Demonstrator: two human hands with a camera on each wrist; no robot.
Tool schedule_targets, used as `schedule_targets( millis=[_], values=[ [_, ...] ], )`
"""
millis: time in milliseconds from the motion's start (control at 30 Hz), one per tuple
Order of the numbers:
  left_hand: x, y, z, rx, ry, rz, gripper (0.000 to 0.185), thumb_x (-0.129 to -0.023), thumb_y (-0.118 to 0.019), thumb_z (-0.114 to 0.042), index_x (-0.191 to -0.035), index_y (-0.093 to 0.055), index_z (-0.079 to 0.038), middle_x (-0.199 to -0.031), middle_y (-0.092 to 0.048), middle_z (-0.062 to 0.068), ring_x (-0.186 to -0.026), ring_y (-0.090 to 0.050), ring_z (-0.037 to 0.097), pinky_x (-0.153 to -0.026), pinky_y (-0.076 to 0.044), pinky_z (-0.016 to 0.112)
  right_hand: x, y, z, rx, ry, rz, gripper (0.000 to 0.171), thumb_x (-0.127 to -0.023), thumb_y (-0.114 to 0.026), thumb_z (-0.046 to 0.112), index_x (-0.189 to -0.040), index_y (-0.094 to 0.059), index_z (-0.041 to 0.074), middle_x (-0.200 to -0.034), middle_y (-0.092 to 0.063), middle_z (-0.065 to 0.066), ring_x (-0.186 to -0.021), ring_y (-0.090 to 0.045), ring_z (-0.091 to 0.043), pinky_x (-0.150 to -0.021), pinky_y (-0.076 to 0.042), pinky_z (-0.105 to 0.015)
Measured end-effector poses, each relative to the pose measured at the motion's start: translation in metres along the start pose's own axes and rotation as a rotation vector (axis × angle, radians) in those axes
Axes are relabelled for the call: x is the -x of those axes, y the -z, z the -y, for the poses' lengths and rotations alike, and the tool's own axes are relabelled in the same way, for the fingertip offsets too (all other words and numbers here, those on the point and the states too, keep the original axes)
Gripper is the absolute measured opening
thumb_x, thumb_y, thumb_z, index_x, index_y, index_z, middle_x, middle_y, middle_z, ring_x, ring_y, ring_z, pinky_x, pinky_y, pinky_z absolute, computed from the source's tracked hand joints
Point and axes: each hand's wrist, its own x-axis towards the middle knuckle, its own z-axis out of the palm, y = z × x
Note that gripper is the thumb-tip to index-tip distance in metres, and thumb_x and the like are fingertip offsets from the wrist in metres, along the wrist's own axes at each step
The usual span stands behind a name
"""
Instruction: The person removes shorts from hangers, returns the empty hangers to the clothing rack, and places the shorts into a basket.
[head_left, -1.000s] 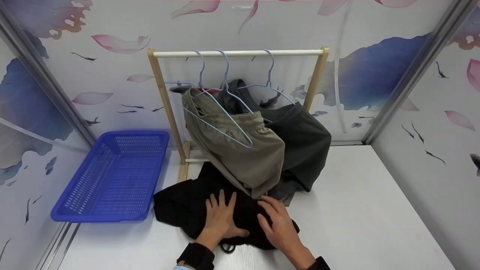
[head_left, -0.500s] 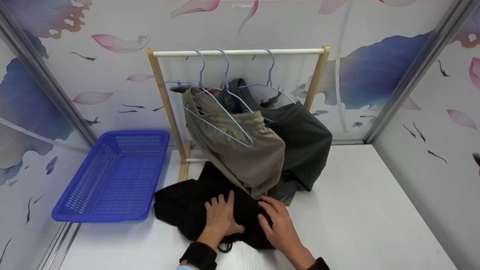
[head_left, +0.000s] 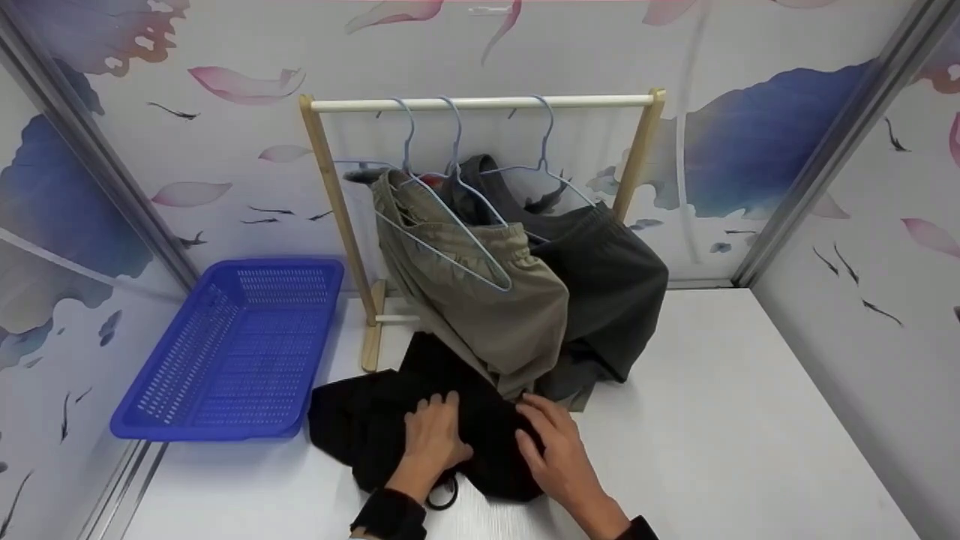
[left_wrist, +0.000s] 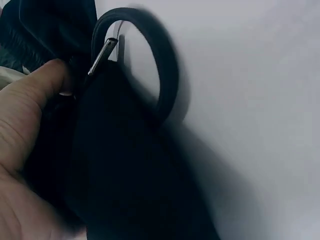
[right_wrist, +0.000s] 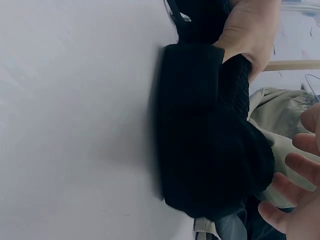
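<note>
From the head view, both hands lie on a black garment (head_left: 390, 427) spread on the white table (head_left: 712, 420), in front of a wooden clothes rack (head_left: 480, 105). The left hand (head_left: 433, 441) rests on the middle of the cloth with its fingers bent, and the right hand (head_left: 551, 454) lies flat just beside it on the garment's right part, fingers straight and pressing down, grasping nothing. Close to the left wrist a black loop (head_left: 442, 495) pokes out from the near edge of the cloth.

The left wrist view shows what the head view cannot: the thumb (left_wrist: 35, 100) presses into a fold of the dark cloth, so the left grip pinches the garment, and right beside the thumb sits a small metal tip (left_wrist: 102, 55) where the loop (left_wrist: 165, 60) joins the cloth. The loop lies on bare table, just beyond the pinch.

The right wrist view looks along the table at the garment's folded edge (right_wrist: 200, 130), with the left hand (right_wrist: 250, 35) on its far end and the right fingertips (right_wrist: 300, 185) relaxed at the frame's edge.

On the rack hang tan shorts (head_left: 480, 300) and dark grey shorts (head_left: 607, 292) on pale blue hangers (head_left: 450, 225); their hems reach down just behind the hands. A blue basket (head_left: 232, 352) stands on the table to the left, near the garment but apart from it.
</note>
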Motion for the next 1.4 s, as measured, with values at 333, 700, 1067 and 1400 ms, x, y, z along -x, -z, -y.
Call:
schedule_targets(
  millis=[333, 700, 1067, 1400],
  values=[
    [0.005, 0.000, 0.006, 0.019, -0.064, -0.059, 0.061, -0.069, -0.088, -0.007, -0.126, -0.067, 0.002, -0.095, -0.071, 0.020, -0.079, -0.068, 0.036, -0.066, -0.057, 0.044, 0.004, -0.004, 0.000, -0.010, 0.000, -0.004, 0.032, -0.090, -0.076, 0.004, -0.122, -0.071, 0.002, -0.132, -0.064, -0.013, -0.121, -0.061, -0.030, -0.096, -0.051, -0.052],
    [0.013, 0.019, 0.013, -0.066, -0.153, -0.044, 0.050, -0.072, -0.083, -0.004, -0.120, -0.069, -0.001, -0.085, -0.068, 0.015, -0.064, -0.064, 0.028, -0.051, -0.048, 0.034, 0.006, -0.009, 0.007, -0.020, -0.009, 0.075, 0.038, -0.094, -0.074, 0.008, -0.131, -0.067, 0.004, -0.137, -0.061, -0.012, -0.125, -0.059, -0.031, -0.097, -0.052, -0.050],
    [0.019, 0.043, 0.023, -0.112, -0.226, -0.251, 0.061, -0.066, -0.096, -0.012, -0.120, -0.069, -0.002, -0.098, -0.070, 0.017, -0.067, -0.067, 0.029, -0.054, -0.056, 0.037, 0.006, -0.013, 0.013, -0.040, -0.001, 0.135, 0.041, -0.099, -0.070, 0.015, -0.138, -0.063, 0.005, -0.142, -0.058, -0.012, -0.130, -0.055, -0.030, -0.100, -0.052, -0.047],
    [0.023, 0.065, 0.034, -0.109, -0.270, -0.423, 0.062, -0.059, -0.099, -0.009, -0.114, -0.069, -0.005, -0.096, -0.068, 0.013, -0.071, -0.067, 0.029, -0.055, -0.057, 0.040, 0.005, -0.013, 0.015, -0.042, 0.012, 0.126, 0.040, -0.099, -0.070, 0.014, -0.138, -0.063, 0.006, -0.141, -0.058, -0.012, -0.128, -0.057, -0.029, -0.097, -0.053, -0.046]
  ],
)
